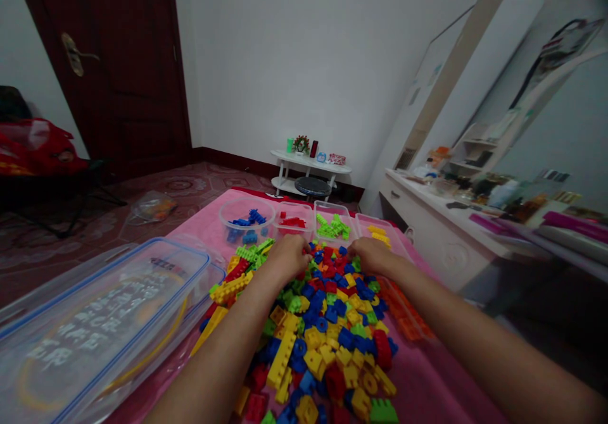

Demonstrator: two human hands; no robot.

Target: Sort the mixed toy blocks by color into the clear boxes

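A large heap of plastic building bricks (327,323) in red, yellow, blue, green and orange covers the middle of the table. At its far left edge is my left hand (289,258), fingers curled and pressed together. Small bricks touch its fingertips, but what they grip is hidden. My right hand (371,257) reaches to the far right edge of the heap, fingers bent down among the bricks; its hold is too small to make out. Beyond my hands stand clear tubs: blue bricks (251,220), red bricks (292,222), green bricks (334,226) and yellow bricks (379,234) are sorted in them.
A clear storage box lid (118,323) with a blue rim lies at the left. Orange pieces (406,310) lie under my right forearm. A pink cloth (202,221) covers the table. A cluttered white dresser (427,212) stands at the right, with a stool (312,187) beyond.
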